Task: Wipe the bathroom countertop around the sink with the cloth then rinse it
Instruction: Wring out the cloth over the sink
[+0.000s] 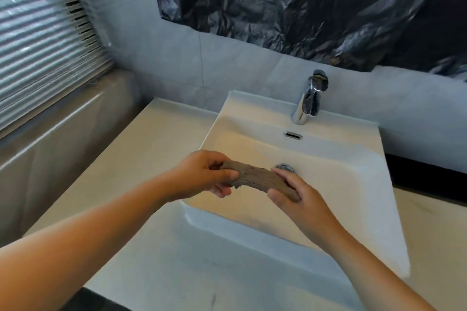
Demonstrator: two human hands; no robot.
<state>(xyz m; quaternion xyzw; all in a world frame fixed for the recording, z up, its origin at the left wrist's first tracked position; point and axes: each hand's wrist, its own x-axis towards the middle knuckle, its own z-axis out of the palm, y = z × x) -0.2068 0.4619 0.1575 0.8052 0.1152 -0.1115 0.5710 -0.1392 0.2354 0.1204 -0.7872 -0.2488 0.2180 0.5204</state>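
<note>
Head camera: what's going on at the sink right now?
A person holds a brown cloth, bunched into a roll, over the white sink basin. The left hand grips one end and the right hand the other, as if wringing it. No water is visible from the faucet.

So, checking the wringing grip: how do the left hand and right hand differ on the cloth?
The left hand grips the higher end of the cloth, above the left rim of the sink. The right hand grips the lower end, over the basin beside the drain. Both curl round the twisted cloth.
</note>
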